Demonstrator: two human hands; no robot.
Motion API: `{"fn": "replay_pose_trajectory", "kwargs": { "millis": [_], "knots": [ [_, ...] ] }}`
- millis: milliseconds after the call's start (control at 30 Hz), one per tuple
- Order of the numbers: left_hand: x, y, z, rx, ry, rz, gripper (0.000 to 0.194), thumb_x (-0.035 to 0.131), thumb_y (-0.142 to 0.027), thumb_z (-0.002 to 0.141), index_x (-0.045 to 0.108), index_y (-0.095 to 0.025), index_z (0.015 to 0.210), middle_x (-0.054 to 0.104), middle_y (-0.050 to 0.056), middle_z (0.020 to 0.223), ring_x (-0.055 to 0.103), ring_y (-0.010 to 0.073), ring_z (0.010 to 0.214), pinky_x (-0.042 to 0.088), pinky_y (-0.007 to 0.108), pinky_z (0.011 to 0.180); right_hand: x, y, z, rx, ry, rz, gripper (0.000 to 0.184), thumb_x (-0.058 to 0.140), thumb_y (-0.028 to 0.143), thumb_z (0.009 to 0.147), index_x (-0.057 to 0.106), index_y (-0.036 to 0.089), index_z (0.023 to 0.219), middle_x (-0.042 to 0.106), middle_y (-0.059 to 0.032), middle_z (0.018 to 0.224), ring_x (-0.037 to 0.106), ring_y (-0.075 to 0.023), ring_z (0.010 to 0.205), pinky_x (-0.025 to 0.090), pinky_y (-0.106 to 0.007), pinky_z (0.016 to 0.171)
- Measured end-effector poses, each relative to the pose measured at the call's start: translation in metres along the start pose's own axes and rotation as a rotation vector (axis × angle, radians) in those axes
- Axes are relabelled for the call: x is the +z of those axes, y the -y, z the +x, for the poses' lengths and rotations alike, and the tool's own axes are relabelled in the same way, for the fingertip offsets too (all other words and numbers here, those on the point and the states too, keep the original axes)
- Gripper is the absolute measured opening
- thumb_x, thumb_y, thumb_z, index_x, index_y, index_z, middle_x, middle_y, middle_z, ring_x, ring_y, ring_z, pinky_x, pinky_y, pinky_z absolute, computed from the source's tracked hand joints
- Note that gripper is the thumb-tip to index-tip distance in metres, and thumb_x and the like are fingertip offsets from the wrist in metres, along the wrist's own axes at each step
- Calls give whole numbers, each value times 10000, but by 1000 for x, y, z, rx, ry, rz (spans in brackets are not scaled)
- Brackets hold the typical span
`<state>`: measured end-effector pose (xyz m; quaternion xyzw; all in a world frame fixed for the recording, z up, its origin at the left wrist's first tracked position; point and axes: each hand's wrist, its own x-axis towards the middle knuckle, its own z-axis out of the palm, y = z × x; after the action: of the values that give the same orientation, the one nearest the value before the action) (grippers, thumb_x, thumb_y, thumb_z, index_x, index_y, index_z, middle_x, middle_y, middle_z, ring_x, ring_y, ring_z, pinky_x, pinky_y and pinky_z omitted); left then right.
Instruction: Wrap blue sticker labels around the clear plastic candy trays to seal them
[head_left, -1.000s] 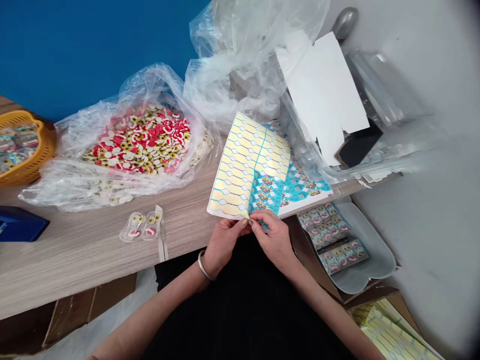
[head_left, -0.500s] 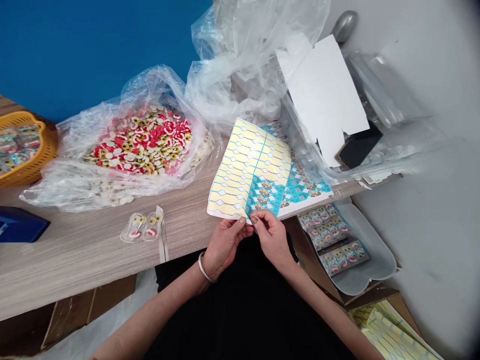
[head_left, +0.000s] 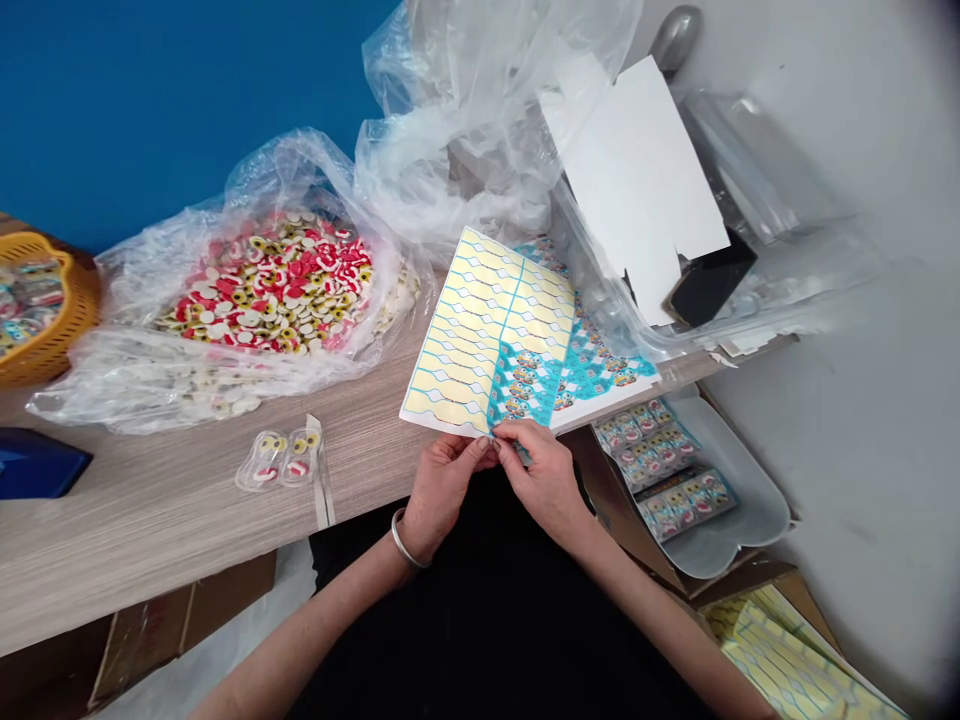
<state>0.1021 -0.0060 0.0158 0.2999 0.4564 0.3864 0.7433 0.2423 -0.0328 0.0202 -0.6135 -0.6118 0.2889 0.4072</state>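
A sticker sheet (head_left: 465, 340), pale yellow where labels are gone and blue with printed labels at its lower right, lies over more blue printed sheets (head_left: 611, 370) at the table edge. My left hand (head_left: 444, 482) has thumb and fingers pinched at the sheet's near edge. Right beside it, my right hand (head_left: 541, 475) pinches the same edge by the blue labels, fingertips nearly touching the left ones. Whatever small piece is between the fingertips is hidden. To the left on the table lie two clear blister packs (head_left: 279, 462) with yellow and red pieces, beside a narrow strip (head_left: 321, 475).
An open plastic bag (head_left: 270, 290) of red, white and yellow pieces lies at the back. A yellow basket (head_left: 82, 305) and blue object (head_left: 41, 463) stand left. Below the table at right, a grey tray (head_left: 761, 510) holds packed cards; a box has used sheets (head_left: 795, 655).
The view has shifted slightly, moving the table contents a little left. Both hands stay pinched at the sheet's near edge, with only a slight finger change.
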Motion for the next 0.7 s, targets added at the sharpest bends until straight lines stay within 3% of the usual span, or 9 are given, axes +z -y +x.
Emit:
{"fn": "replay_pose_trajectory", "kwargs": {
  "millis": [233,500,700],
  "knots": [
    [1,-2,2,138,37,175,207,683,-280,825,748,-199,1004,746,56,1059,675,234,964,515,359,896,-2,7,2,37,12,57,120,557,171,881,660,229,898,713,-47,931,662,-207,907,500,-334,829],
    [2,-7,-2,366,-101,524,197,689,-197,795,778,-267,956,745,60,1056,604,281,1146,371,389,1085,-4,15,3,42,29,-104,138,547,142,837,642,229,789,708,-33,804,667,-200,764,486,-310,720],
    [5,-8,-2,283,-81,382,114,713,-210,776,775,-240,867,750,64,1031,614,283,1138,396,394,1070,0,14,7,92,-49,-58,131,557,127,769,615,228,709,681,-11,737,637,-184,714,481,-298,696]
  ]
}}
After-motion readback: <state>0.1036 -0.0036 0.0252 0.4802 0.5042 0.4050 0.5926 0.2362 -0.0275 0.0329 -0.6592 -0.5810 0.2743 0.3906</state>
